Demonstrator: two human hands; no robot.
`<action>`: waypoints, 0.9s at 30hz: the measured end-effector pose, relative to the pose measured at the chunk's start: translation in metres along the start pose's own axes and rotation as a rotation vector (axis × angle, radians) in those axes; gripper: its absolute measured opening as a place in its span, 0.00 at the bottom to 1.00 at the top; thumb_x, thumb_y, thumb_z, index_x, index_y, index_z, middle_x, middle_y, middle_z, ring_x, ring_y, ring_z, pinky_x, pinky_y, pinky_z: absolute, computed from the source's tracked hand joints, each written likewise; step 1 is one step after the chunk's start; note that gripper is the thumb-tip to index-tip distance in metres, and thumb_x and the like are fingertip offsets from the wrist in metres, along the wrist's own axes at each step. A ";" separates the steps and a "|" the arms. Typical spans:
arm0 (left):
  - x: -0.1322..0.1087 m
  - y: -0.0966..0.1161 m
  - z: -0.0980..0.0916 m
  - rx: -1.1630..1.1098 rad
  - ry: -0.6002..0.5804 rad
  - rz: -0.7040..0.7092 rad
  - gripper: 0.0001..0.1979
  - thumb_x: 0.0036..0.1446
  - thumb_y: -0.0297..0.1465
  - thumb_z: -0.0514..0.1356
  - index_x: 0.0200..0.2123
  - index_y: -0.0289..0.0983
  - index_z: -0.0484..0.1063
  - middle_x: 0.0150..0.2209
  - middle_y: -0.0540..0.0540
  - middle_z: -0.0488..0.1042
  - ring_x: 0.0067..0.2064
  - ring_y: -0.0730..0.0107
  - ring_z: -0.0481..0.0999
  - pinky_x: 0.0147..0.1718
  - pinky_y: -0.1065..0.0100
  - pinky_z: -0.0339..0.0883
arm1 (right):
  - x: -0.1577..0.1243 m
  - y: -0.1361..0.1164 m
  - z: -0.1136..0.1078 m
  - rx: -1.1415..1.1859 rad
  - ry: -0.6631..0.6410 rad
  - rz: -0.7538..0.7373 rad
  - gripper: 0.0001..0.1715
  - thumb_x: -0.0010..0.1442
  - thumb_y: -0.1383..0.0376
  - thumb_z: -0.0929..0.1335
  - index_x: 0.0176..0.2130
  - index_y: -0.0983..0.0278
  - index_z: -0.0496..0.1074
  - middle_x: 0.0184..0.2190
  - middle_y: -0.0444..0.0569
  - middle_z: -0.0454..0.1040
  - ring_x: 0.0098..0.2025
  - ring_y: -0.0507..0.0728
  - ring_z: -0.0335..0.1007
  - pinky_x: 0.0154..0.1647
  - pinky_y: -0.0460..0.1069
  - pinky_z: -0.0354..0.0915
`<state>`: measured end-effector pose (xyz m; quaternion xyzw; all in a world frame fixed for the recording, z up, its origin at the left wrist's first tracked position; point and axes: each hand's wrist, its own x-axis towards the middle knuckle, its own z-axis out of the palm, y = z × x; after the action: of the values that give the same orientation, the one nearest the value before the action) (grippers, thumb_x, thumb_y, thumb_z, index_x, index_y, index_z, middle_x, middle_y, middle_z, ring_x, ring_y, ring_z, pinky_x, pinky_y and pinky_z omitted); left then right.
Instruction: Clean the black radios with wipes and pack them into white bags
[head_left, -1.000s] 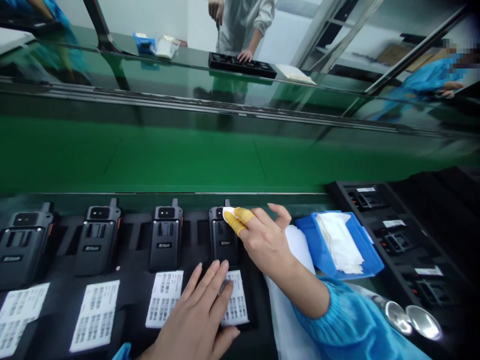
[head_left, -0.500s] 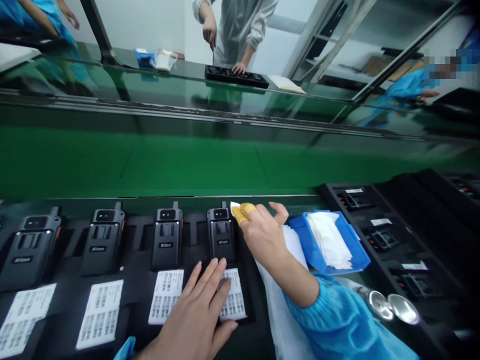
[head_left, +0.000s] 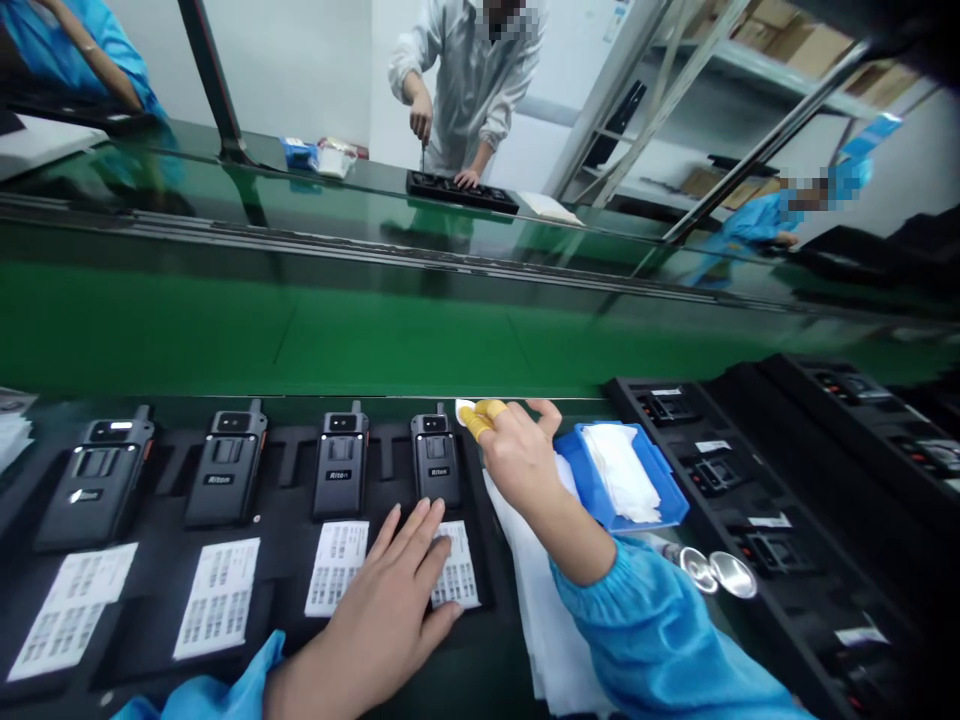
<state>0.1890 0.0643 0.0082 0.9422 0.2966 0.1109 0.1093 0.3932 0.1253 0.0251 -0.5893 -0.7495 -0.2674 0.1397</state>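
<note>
Several black Riton handsets lie in a row in a black tray (head_left: 495,560), each with a white barcode label below it. My left hand (head_left: 390,610) lies flat and open on the tray, its fingers over the label (head_left: 459,585) under the rightmost handset (head_left: 436,470). My right hand (head_left: 514,450), with yellow finger cots, pinches a small white wipe (head_left: 463,408) just right of that handset's top. A blue sleeve covers each forearm.
A blue box of white wipes (head_left: 622,475) sits right of my hand, on white sheets (head_left: 532,590). Two metal discs (head_left: 716,572) lie beside it. Black trays of parts (head_left: 750,500) fill the right. A green conveyor belt (head_left: 412,340) runs behind; other people work across it.
My right hand has drawn the wipe off the rightmost handset's top to its right side. The camera has tilted up, so everything sits lower and smaller. My left hand stays on the label.
</note>
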 end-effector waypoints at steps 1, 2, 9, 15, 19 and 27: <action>0.000 0.001 -0.001 0.002 -0.008 -0.007 0.21 0.57 0.34 0.59 0.53 0.32 0.66 0.62 0.33 0.59 0.62 0.49 0.59 0.56 0.45 0.61 | 0.000 -0.004 -0.001 0.009 -0.001 -0.023 0.12 0.60 0.72 0.64 0.34 0.59 0.76 0.35 0.44 0.74 0.37 0.53 0.62 0.52 0.57 0.41; -0.002 0.003 -0.003 0.004 -0.013 -0.012 0.21 0.57 0.34 0.59 0.53 0.32 0.66 0.61 0.32 0.60 0.62 0.49 0.59 0.56 0.45 0.60 | 0.001 -0.009 -0.001 0.016 -0.002 -0.046 0.12 0.59 0.72 0.64 0.35 0.58 0.75 0.35 0.43 0.74 0.37 0.52 0.62 0.52 0.56 0.41; -0.041 -0.007 -0.038 0.081 0.064 -0.050 0.19 0.59 0.34 0.58 0.52 0.34 0.66 0.60 0.37 0.63 0.62 0.54 0.59 0.60 0.47 0.54 | 0.010 -0.023 -0.001 0.028 0.036 0.000 0.18 0.56 0.77 0.61 0.24 0.64 0.74 0.26 0.47 0.70 0.33 0.54 0.60 0.48 0.58 0.43; -0.075 -0.038 -0.029 0.220 0.128 -0.211 0.20 0.60 0.33 0.56 0.55 0.34 0.65 0.62 0.37 0.61 0.63 0.51 0.58 0.58 0.44 0.55 | 0.041 -0.076 -0.008 0.171 0.034 -0.162 0.15 0.57 0.75 0.63 0.28 0.62 0.76 0.32 0.47 0.72 0.36 0.54 0.61 0.50 0.58 0.43; -0.076 -0.042 -0.018 0.201 0.122 -0.206 0.24 0.59 0.37 0.57 0.56 0.32 0.62 0.61 0.37 0.61 0.62 0.52 0.60 0.57 0.46 0.59 | 0.058 -0.104 -0.002 0.219 -0.018 -0.267 0.11 0.59 0.71 0.65 0.31 0.60 0.75 0.33 0.45 0.72 0.37 0.54 0.62 0.52 0.58 0.42; -0.074 -0.045 -0.017 0.156 0.113 -0.211 0.24 0.59 0.35 0.56 0.57 0.34 0.62 0.62 0.39 0.60 0.62 0.54 0.61 0.56 0.51 0.62 | 0.053 -0.082 0.004 0.189 0.054 -0.412 0.10 0.59 0.72 0.65 0.34 0.60 0.76 0.31 0.43 0.74 0.36 0.54 0.62 0.53 0.58 0.42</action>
<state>0.1007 0.0595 0.0013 0.9036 0.4076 0.1282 0.0297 0.3011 0.1573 0.0309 -0.4009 -0.8717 -0.2345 0.1565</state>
